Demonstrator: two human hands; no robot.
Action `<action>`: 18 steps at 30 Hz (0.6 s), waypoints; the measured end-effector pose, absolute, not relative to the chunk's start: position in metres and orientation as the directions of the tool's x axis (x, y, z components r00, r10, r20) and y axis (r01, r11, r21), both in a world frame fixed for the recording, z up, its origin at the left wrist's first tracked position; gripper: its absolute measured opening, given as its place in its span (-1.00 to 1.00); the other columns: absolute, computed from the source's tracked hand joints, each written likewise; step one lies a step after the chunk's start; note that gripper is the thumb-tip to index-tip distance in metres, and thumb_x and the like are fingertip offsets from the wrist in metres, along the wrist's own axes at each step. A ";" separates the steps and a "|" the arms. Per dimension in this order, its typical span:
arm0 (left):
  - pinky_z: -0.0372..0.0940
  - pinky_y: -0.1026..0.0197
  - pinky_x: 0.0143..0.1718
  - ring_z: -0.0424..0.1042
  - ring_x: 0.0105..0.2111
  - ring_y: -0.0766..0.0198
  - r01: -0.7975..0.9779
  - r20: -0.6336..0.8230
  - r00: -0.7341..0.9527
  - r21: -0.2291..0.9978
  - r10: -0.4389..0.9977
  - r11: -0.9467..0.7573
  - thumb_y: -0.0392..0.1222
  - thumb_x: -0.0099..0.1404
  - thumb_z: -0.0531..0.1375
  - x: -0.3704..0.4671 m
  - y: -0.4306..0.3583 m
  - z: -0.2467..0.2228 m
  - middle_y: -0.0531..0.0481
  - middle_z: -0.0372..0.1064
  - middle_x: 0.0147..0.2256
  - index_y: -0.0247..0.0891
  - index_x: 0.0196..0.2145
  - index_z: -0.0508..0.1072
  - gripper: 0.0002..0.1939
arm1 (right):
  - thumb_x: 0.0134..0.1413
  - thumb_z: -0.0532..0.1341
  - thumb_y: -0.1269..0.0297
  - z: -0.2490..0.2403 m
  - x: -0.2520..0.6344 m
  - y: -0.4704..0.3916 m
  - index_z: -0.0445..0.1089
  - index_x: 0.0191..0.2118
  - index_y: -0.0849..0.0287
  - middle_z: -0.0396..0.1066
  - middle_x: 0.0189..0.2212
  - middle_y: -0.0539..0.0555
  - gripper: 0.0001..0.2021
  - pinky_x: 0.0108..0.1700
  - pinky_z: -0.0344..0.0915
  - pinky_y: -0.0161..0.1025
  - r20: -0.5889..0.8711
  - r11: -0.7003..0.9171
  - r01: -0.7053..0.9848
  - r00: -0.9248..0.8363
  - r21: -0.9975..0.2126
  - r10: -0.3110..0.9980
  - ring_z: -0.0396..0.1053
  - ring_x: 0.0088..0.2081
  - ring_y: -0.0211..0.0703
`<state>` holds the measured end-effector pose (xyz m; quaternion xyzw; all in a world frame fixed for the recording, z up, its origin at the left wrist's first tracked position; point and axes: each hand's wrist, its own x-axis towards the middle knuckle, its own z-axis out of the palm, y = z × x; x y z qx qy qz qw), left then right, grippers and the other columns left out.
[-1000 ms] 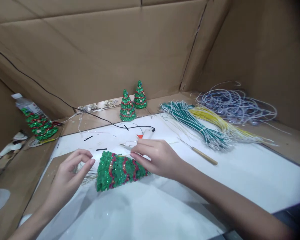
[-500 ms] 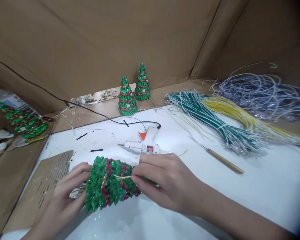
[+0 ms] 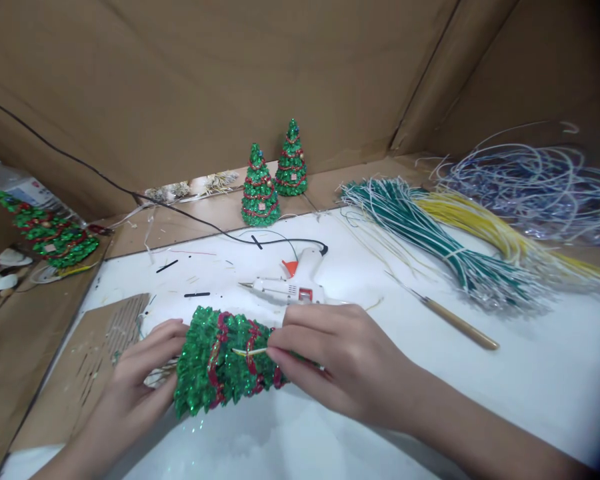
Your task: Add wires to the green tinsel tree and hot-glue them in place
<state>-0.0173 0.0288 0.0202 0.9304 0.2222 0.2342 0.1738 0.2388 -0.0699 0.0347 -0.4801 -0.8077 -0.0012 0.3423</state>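
A green sequinned cone tree point(image 3: 220, 363) with red garland bands lies on its side on the white table point(image 3: 480, 393). My left hand point(image 3: 135, 373) grips its wide base end. My right hand point(image 3: 330, 360) covers its narrow end and pinches a thin yellowish wire point(image 3: 247, 351) against the tree's side. A white glue gun point(image 3: 293, 287) with an orange trigger lies just beyond my hands.
Two finished small trees point(image 3: 260, 190) stand at the back, another tree point(image 3: 55, 233) lies at the far left. Bundles of green point(image 3: 430, 240), yellow point(image 3: 485, 230) and clear wires point(image 3: 530, 187) fill the right. A wooden-handled awl point(image 3: 455, 323) and a cardboard sheet point(image 3: 80, 373) lie nearby. Cardboard walls enclose the table.
My left hand closed on the tree's base. My right hand took the wire and brought it to the tree's side. The view dropped slightly closer.
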 end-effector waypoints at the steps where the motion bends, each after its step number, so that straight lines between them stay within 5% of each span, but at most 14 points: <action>1: 0.43 0.20 -0.24 0.47 -0.16 0.16 0.327 0.350 0.793 0.446 0.499 -0.833 -0.40 0.24 0.10 -0.017 0.029 0.021 -0.03 0.47 -0.12 -0.06 -0.07 0.45 -0.63 | 0.23 0.06 0.35 0.034 0.238 -0.070 0.42 -0.46 0.21 0.23 -0.56 -0.02 -0.72 -0.53 0.07 -0.29 0.560 0.534 0.783 -0.299 -0.319 0.773 0.15 -0.53 -0.31; 18: 0.35 0.18 -0.10 0.38 -0.04 0.14 0.294 0.147 0.842 0.682 0.519 -0.670 -0.32 0.31 0.06 -0.015 0.027 0.016 0.02 0.39 0.03 0.01 -0.07 0.48 -0.66 | 0.23 0.02 0.46 0.018 0.219 -0.070 0.41 -0.36 0.26 0.26 -0.52 0.00 -0.76 -0.55 0.01 -0.25 0.605 0.522 0.845 -0.358 -0.113 0.711 0.09 -0.49 -0.25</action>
